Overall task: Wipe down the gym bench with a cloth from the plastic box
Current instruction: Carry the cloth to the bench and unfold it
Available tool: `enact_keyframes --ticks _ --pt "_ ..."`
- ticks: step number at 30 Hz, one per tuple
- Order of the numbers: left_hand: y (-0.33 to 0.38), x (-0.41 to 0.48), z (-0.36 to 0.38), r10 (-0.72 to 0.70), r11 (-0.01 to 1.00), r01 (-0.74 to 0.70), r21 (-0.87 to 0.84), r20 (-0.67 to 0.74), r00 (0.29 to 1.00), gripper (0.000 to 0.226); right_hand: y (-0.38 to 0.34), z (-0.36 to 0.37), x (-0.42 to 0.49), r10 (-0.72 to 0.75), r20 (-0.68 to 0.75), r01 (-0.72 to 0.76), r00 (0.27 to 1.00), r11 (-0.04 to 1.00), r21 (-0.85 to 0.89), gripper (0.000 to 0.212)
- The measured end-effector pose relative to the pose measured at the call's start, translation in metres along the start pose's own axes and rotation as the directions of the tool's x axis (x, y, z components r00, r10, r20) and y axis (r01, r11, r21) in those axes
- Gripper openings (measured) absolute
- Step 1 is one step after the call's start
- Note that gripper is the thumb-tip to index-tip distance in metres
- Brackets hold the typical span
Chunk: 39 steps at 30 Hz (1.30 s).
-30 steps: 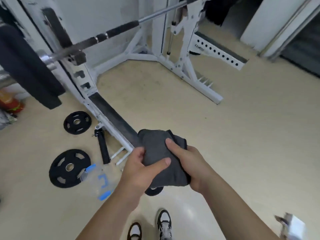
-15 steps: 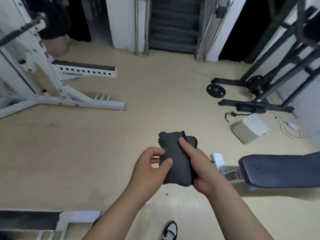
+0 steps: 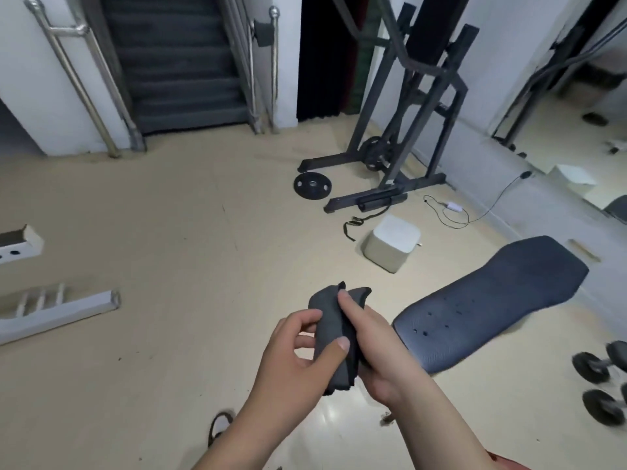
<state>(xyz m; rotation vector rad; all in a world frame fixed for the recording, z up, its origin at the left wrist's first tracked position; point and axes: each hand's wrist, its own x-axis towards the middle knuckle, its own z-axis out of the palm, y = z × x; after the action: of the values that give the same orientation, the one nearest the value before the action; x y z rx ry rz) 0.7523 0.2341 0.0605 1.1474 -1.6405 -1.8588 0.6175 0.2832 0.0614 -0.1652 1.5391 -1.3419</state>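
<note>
Cloth: the dark grey cloth [image 3: 334, 337] is bunched into a thick fold and held upright in the air between both hands, above the floor.
Left hand: the left hand [image 3: 298, 357] grips the cloth's left side. Its thumb is pressed on the front face and its fingers are curled round the back edge.
Right hand: the right hand [image 3: 376, 354] holds the cloth's right side. The forefinger is stretched up along the fold, and the other fingers are hidden behind it.
Bench: the bench [image 3: 492, 300] has a dark padded top and lies to the right. It runs from just beside the right hand up and away toward the wall. A few small dark spots mark the near end of the pad. The cloth is not touching it.
Floor: the floor [image 3: 169, 232] is a beige, smooth sheet, glossy near the feet.
Near the bench: a pale cube-shaped box [image 3: 393, 242] stands on the floor beyond the pad. A thin black cable [image 3: 475, 212] loops on the floor near the wall.
Dumbbells: dumbbells [image 3: 604, 385] lie at the right edge, blurred.
Rack: a dark metal rack [image 3: 407, 130] stands at the back, with a black weight plate [image 3: 312, 185] flat on the floor beside its foot.
Stairs: grey stairs [image 3: 176, 62] rise at the top left, flanked by a steel handrail [image 3: 78, 72].
White frame: the foot of a white frame [image 3: 57, 312] lies at the left edge.
</note>
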Motion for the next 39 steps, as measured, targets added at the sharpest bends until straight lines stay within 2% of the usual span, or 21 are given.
enact_keyframes --ticks 3,6,9,11,14,19,21,27,32,34,37,39 --pt "0.014 0.069 -0.011 -0.015 0.999 0.013 0.034 0.054 0.998 0.052 -0.032 0.01 0.056 -0.026 -0.023 0.025 0.999 0.999 -0.031 0.041" --pt "0.037 0.153 -0.02 -0.023 0.996 0.01 0.09 0.141 0.99 0.058 -0.074 0.018 0.116 -0.035 -0.066 0.037 0.997 0.999 0.027 0.041" --pt "0.067 0.222 -0.013 -0.048 0.98 0.002 0.198 0.227 0.973 0.05 -0.113 0.012 0.155 -0.038 -0.143 0.054 0.989 0.992 0.11 0.039" --pt "0.087 0.263 0.003 -0.043 0.975 -0.03 0.221 0.317 0.947 0.035 -0.136 0.0 0.172 -0.049 -0.208 0.087 0.977 0.981 0.176 0.042" --pt "0.113 0.309 0.043 -0.049 0.967 -0.077 0.242 0.476 0.878 0.022 -0.159 -0.038 0.187 -0.053 -0.303 0.139 0.952 0.953 0.27 0.045" --pt "0.135 0.366 0.138 -0.161 0.938 -0.116 0.327 0.705 0.691 0.035 -0.18 -0.123 0.205 -0.054 -0.443 0.259 0.895 0.872 0.415 0.015" --pt "0.135 0.39 0.178 -0.172 0.913 -0.176 0.369 0.737 0.654 0.032 -0.188 -0.156 0.218 -0.017 -0.522 0.267 0.853 0.873 0.407 0.004" --pt "0.162 0.469 0.28 -0.163 0.898 -0.221 0.381 0.754 0.636 0.009 -0.242 -0.244 0.274 -0.009 -0.556 0.32 0.831 0.825 0.466 0.019" --pt "0.191 0.545 0.347 -0.145 0.896 -0.252 0.364 0.778 0.611 0.022 -0.295 -0.303 0.327 -0.072 -0.512 0.369 0.856 0.777 0.509 0.031" --pt "0.2 0.577 0.377 -0.155 0.896 -0.252 0.366 0.789 0.595 0.03 -0.311 -0.329 0.351 -0.096 -0.517 0.395 0.851 0.766 0.507 0.042" --pt "0.206 0.628 0.425 -0.17 0.897 -0.242 0.37 0.793 0.585 0.031 -0.336 -0.364 0.394 -0.093 -0.569 0.422 0.817 0.768 0.482 0.044" --pt "0.207 0.668 0.459 -0.195 0.891 -0.254 0.375 0.824 0.532 0.032 -0.354 -0.388 0.425 -0.055 -0.633 0.445 0.772 0.758 0.477 0.037"
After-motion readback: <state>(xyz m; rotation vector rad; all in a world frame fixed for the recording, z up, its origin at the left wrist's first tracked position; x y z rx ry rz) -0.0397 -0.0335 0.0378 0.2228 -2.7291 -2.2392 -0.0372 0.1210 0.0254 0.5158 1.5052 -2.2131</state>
